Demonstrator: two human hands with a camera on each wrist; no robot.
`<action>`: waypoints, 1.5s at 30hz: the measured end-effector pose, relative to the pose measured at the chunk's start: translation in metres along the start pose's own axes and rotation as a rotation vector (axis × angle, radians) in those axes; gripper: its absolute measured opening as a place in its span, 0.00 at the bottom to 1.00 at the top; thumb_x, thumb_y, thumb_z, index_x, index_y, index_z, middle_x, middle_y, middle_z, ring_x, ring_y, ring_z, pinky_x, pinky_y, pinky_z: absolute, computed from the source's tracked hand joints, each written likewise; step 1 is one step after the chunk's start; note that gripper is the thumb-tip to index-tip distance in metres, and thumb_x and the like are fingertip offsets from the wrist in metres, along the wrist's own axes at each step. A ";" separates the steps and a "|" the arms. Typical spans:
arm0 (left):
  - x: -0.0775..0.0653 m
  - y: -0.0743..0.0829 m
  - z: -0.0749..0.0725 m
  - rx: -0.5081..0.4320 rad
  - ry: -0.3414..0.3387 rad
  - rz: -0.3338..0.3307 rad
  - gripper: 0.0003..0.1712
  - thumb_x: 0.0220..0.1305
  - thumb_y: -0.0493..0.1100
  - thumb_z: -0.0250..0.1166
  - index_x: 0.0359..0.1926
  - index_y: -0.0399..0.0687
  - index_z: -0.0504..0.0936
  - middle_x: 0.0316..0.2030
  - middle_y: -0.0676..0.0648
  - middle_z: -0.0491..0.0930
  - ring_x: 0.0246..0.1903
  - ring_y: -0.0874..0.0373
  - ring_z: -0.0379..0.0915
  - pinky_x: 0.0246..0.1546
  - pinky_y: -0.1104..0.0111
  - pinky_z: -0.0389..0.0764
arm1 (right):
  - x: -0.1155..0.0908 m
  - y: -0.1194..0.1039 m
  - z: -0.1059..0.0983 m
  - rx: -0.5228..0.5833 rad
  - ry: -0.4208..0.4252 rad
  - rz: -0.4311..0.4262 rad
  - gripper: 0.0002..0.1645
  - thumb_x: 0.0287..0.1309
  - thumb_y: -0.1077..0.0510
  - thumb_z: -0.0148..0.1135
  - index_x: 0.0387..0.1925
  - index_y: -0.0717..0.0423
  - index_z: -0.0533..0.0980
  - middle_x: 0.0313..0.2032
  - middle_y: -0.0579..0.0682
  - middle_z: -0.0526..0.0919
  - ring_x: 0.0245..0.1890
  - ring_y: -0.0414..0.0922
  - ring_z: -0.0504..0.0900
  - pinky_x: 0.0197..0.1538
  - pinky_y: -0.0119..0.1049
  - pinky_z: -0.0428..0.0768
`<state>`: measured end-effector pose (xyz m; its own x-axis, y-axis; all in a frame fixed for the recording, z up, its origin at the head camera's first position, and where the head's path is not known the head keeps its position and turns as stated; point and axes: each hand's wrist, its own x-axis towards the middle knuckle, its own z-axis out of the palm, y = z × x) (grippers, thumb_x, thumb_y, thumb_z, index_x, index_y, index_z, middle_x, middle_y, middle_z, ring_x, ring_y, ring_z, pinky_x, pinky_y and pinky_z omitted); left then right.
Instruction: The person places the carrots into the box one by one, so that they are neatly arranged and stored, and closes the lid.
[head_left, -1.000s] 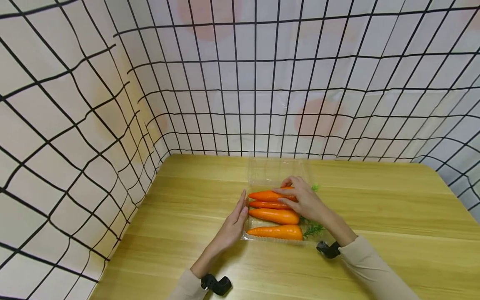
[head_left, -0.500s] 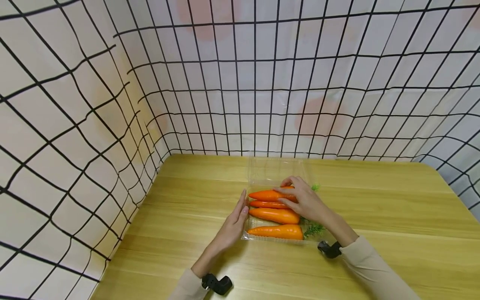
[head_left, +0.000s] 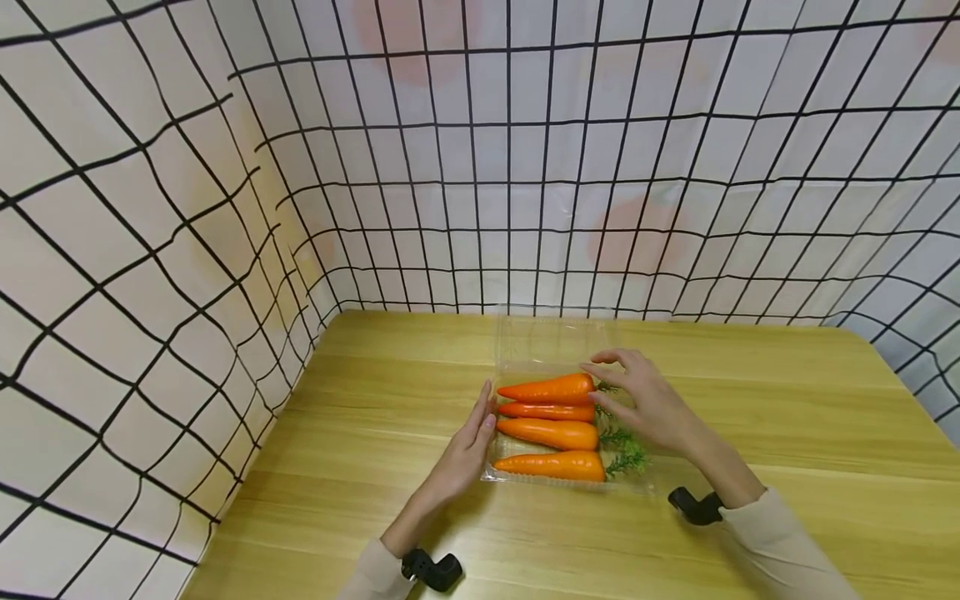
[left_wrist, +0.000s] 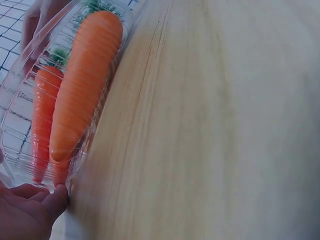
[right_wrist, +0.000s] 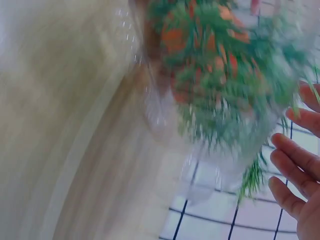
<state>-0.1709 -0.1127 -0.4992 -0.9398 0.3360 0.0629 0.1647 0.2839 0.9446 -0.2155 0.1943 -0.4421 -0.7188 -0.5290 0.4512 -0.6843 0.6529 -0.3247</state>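
Note:
Several orange carrots (head_left: 555,466) with green leafy tops (head_left: 628,457) lie side by side in a clear plastic clamshell box (head_left: 525,478), tips to the left. Its transparent lid (head_left: 555,342) stands folded back behind them. My left hand (head_left: 459,458) rests along the box's left end with straight fingers; the left wrist view shows the thumb (left_wrist: 56,200) right at the plastic wall. At the other end, my right hand (head_left: 648,404) hovers with loosely bent, spread fingers by the greens of the rearmost carrot (head_left: 549,388). Nothing is between these fingers (right_wrist: 290,157) in the right wrist view.
The box stands on a wood-grain table (head_left: 375,400). White panels with a black wire grid (head_left: 510,167) enclose the back and sides. Both wrists carry black cameras (head_left: 432,571).
My right hand has let go of the rearmost carrot and drawn back to the right, uncovering its thick end and more of the greens. The left hand has stayed put.

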 end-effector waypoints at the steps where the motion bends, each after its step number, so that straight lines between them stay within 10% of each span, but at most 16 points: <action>1: 0.000 0.001 0.000 0.003 0.001 -0.003 0.34 0.86 0.45 0.38 0.85 0.54 0.38 0.82 0.39 0.49 0.81 0.43 0.47 0.80 0.48 0.53 | -0.002 0.001 -0.003 -0.002 0.008 0.001 0.28 0.64 0.61 0.70 0.66 0.55 0.79 0.60 0.58 0.79 0.61 0.58 0.74 0.59 0.63 0.77; 19: 0.006 0.005 -0.014 0.066 0.015 -0.038 0.35 0.87 0.49 0.38 0.84 0.51 0.36 0.81 0.36 0.48 0.81 0.40 0.47 0.81 0.45 0.50 | -0.016 0.036 -0.030 0.154 0.009 0.191 0.31 0.74 0.59 0.60 0.73 0.65 0.67 0.69 0.69 0.68 0.68 0.70 0.66 0.63 0.75 0.69; 30: 0.044 0.015 -0.045 0.048 0.058 -0.048 0.36 0.86 0.55 0.36 0.84 0.47 0.40 0.83 0.40 0.44 0.82 0.42 0.39 0.83 0.48 0.44 | -0.014 0.062 -0.028 0.283 -0.085 0.379 0.36 0.82 0.48 0.46 0.79 0.63 0.56 0.78 0.71 0.53 0.77 0.74 0.52 0.73 0.78 0.53; 45: 0.091 0.010 -0.051 -0.233 -0.018 -0.097 0.38 0.86 0.58 0.31 0.83 0.39 0.39 0.83 0.37 0.40 0.83 0.41 0.38 0.83 0.50 0.45 | 0.001 0.080 -0.013 0.512 -0.111 0.497 0.41 0.84 0.42 0.36 0.82 0.62 0.44 0.82 0.67 0.42 0.81 0.69 0.40 0.80 0.70 0.40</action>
<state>-0.2703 -0.1252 -0.4673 -0.9419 0.3339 -0.0357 -0.0016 0.1021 0.9948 -0.2692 0.2531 -0.4568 -0.9496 -0.3052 0.0710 -0.2256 0.5086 -0.8309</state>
